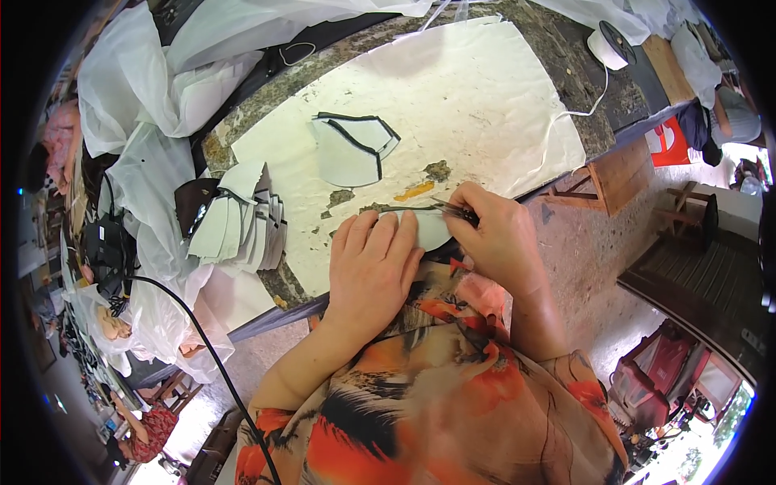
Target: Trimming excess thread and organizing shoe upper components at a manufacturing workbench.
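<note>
My left hand (373, 263) lies with its fingers stretched flat over a pale, dark-edged cut piece (434, 229) at the near edge of the table. The piece is partly hidden under the fingers. At its right end my right hand (495, 234) is closed around a small dark tool with a thin metal tip (459, 212); its exact kind is hard to make out. The tip points left, close to the piece's upper edge. Farther up, another pale piece with black edging (349, 153) rests on the white sheet (477, 97).
A stack of similar pale pieces (242, 222) stands at the left. White plastic sheeting (133, 81) covers the far left side. A spool of white cord (608, 47) sits at the back right, its cord trailing onto the sheet. A wooden stool (618, 179) stands beyond the right edge.
</note>
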Demonstrator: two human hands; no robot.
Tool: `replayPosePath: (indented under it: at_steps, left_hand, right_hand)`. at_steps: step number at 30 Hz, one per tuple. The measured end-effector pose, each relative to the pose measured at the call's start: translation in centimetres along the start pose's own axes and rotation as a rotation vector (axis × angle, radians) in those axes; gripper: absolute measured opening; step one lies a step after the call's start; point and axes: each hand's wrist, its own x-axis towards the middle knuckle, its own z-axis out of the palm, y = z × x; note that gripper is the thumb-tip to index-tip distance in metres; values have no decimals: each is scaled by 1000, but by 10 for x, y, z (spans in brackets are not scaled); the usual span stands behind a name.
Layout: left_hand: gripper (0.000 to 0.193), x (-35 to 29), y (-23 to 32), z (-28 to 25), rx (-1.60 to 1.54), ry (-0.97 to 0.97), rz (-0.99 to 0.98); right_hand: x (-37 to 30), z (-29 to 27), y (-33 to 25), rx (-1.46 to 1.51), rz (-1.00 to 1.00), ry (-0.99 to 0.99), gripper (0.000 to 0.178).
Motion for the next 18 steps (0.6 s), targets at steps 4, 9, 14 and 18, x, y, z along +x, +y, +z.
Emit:
replayPosePath:
  at_steps: [4, 9, 14, 18]
  left_hand:
    - [48, 0, 1, -1, 48, -21, 5]
    - [49, 3, 2, -2, 82, -46, 11]
    - [51, 3, 3, -1, 97, -47, 15]
    - [51, 3, 4, -1, 111, -48, 15]
  right_hand:
    - [1, -2, 3, 35, 83, -56, 15]
    - [3, -6, 2, -23, 45, -18, 15]
    - [6, -6, 4, -64, 11, -6, 16]
    - [8, -4, 4, -86, 4, 9, 16]
